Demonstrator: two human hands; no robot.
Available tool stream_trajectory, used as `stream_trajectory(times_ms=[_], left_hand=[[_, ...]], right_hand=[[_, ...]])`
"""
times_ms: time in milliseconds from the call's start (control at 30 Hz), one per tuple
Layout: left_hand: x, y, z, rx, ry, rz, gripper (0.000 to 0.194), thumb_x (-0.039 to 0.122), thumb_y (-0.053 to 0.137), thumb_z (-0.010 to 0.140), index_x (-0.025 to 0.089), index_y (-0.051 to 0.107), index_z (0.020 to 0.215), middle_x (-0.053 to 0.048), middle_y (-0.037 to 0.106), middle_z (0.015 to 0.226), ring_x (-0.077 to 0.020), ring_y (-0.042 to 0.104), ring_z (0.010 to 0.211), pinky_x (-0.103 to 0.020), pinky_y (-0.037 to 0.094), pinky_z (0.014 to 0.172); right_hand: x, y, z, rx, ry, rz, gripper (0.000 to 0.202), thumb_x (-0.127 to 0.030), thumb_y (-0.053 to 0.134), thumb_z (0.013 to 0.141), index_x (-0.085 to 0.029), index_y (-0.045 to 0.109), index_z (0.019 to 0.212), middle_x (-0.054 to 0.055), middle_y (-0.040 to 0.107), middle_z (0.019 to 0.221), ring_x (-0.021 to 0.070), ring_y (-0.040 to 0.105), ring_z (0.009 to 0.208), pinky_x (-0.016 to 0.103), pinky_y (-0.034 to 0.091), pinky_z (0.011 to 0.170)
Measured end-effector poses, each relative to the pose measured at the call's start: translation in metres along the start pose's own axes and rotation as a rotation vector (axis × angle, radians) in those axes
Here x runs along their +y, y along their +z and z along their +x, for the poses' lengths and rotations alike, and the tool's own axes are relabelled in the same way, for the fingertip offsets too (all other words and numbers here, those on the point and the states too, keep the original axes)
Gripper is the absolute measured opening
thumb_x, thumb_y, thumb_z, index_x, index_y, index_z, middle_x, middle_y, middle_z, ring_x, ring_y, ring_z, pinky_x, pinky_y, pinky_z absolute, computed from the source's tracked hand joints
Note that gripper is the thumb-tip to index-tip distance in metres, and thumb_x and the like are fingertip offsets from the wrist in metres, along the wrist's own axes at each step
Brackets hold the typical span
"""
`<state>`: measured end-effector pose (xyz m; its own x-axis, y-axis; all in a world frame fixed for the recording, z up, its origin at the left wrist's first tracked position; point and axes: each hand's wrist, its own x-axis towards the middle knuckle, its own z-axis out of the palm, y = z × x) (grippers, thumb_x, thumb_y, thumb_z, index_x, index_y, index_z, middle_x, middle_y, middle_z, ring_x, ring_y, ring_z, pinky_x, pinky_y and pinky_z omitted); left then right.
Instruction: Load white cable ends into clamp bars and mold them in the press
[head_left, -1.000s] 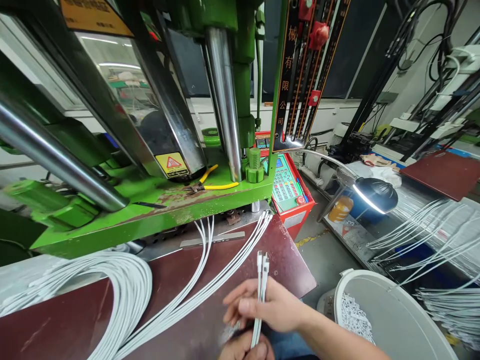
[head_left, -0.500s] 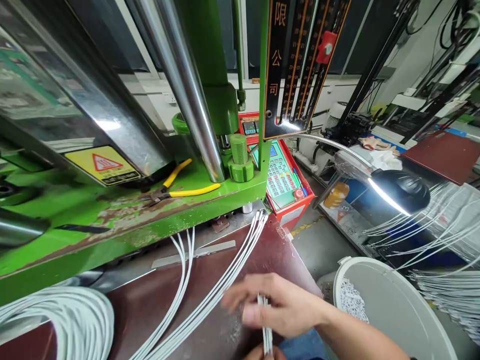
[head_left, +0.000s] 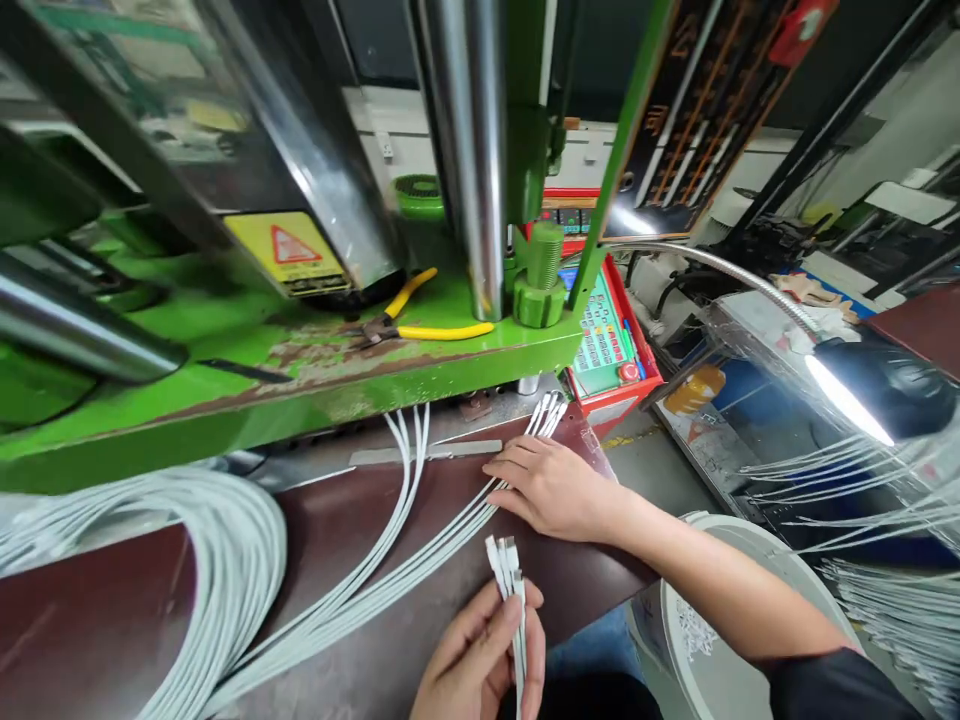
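My left hand grips a small bunch of white cable ends with moulded plugs pointing up, near the front edge of the dark red bench top. My right hand lies flat, fingers spread, on a row of several white cables that run across the bench toward the green press; their plug ends lie under the machine's edge. A second, smaller group of white cables runs under the press further left.
A thick bundle of white cables curves at the left. Yellow-handled pliers lie on the press table beside a steel column. A white bucket stands at my right, a lit gooseneck lamp above more cables, a red control panel behind.
My right hand let go of the held cable bunch and moved forward onto the cables lying on the bench. My left hand now holds the bunch alone. The view shifted left and down.
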<state>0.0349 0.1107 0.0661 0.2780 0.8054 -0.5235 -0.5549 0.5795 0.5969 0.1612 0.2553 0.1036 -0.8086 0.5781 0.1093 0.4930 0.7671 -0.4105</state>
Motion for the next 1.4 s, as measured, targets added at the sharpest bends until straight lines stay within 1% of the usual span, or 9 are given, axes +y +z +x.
stream_trajectory(times_ms=[267,433,567,667,833,933,1067,1233,1400], left_hand=[[0.012,-0.001,-0.009,-0.089,0.166,-0.012,0.014,0.029,0.051,0.089,0.016,0.053,0.096,-0.002,0.061,0.07,-0.0109,0.054,0.049,-0.024,0.043,0.049],[0.01,-0.002,-0.013,-0.1,0.162,0.072,0.012,0.027,0.049,0.09,0.015,0.053,0.093,-0.004,0.062,0.077,-0.0117,0.056,0.055,-0.028,0.046,0.057],[0.009,0.0,-0.016,-0.101,0.156,0.117,0.015,0.029,0.049,0.09,0.015,0.054,0.093,-0.004,0.061,0.079,-0.0146,0.058,0.061,-0.031,0.048,0.06],[0.009,0.0,-0.019,-0.095,0.163,0.163,0.015,0.029,0.05,0.09,0.015,0.055,0.089,-0.004,0.061,0.08,-0.0142,0.058,0.062,-0.031,0.047,0.061],[0.007,-0.003,-0.021,-0.066,0.194,0.287,0.022,0.035,0.049,0.09,0.015,0.053,0.081,-0.002,0.059,0.069,-0.012,0.056,0.056,-0.028,0.045,0.058],[0.006,-0.002,-0.019,-0.1,0.237,0.296,0.024,0.036,0.049,0.09,0.015,0.052,0.078,-0.001,0.058,0.067,-0.0084,0.05,0.048,-0.025,0.042,0.053],[0.009,0.005,-0.015,-0.129,0.23,0.329,0.023,0.036,0.051,0.088,0.016,0.051,0.078,0.0,0.058,0.065,-0.0075,0.048,0.046,-0.023,0.04,0.051],[0.011,0.015,-0.015,-0.17,0.213,0.405,0.021,0.034,0.051,0.089,0.015,0.053,0.08,0.0,0.059,0.063,-0.0096,0.052,0.05,-0.025,0.043,0.056],[0.012,0.016,-0.018,-0.129,0.188,0.367,0.018,0.033,0.055,0.086,0.015,0.054,0.087,-0.005,0.065,0.077,-0.0144,0.061,0.061,-0.029,0.048,0.061]], right_hand=[[-0.022,0.007,-0.017,-0.115,0.04,-0.188,0.029,-0.033,0.04,0.096,-0.016,0.063,0.099,0.006,0.065,0.086,0.0193,0.059,0.079,0.033,0.041,0.074],[-0.014,0.017,0.033,0.097,0.088,-0.327,0.037,-0.041,0.053,0.088,-0.011,0.058,0.109,0.012,0.058,0.101,0.0245,0.051,0.095,0.036,0.042,0.083],[-0.008,0.038,0.075,0.074,0.065,-0.391,0.037,-0.044,0.058,0.084,-0.01,0.06,0.099,0.012,0.056,0.098,0.0255,0.049,0.096,0.037,0.044,0.083],[-0.013,0.041,0.08,0.054,0.039,-0.457,0.026,-0.036,0.053,0.089,-0.01,0.059,0.092,0.012,0.055,0.097,0.0257,0.049,0.097,0.035,0.045,0.08],[-0.019,0.01,0.03,-0.016,0.334,-0.401,0.019,-0.027,0.046,0.092,-0.01,0.052,0.098,0.013,0.059,0.089,0.0239,0.057,0.08,0.034,0.045,0.067],[-0.017,-0.013,-0.017,0.009,0.533,0.074,0.019,-0.032,0.043,0.094,-0.014,0.048,0.097,0.005,0.059,0.074,0.0166,0.056,0.063,0.029,0.043,0.06],[-0.025,-0.026,-0.061,-0.043,0.527,0.745,0.027,-0.043,0.048,0.089,-0.016,0.049,0.092,-0.003,0.05,0.065,0.0084,0.045,0.053,0.021,0.035,0.05],[-0.042,-0.019,-0.073,0.072,0.538,0.757,0.024,-0.037,0.062,0.08,-0.015,0.057,0.09,-0.002,0.05,0.074,0.0091,0.044,0.066,0.022,0.036,0.061],[-0.048,-0.02,-0.075,0.068,0.484,0.674,0.014,-0.029,0.058,0.082,-0.017,0.055,0.087,-0.005,0.046,0.069,0.0082,0.038,0.061,0.021,0.031,0.056]])
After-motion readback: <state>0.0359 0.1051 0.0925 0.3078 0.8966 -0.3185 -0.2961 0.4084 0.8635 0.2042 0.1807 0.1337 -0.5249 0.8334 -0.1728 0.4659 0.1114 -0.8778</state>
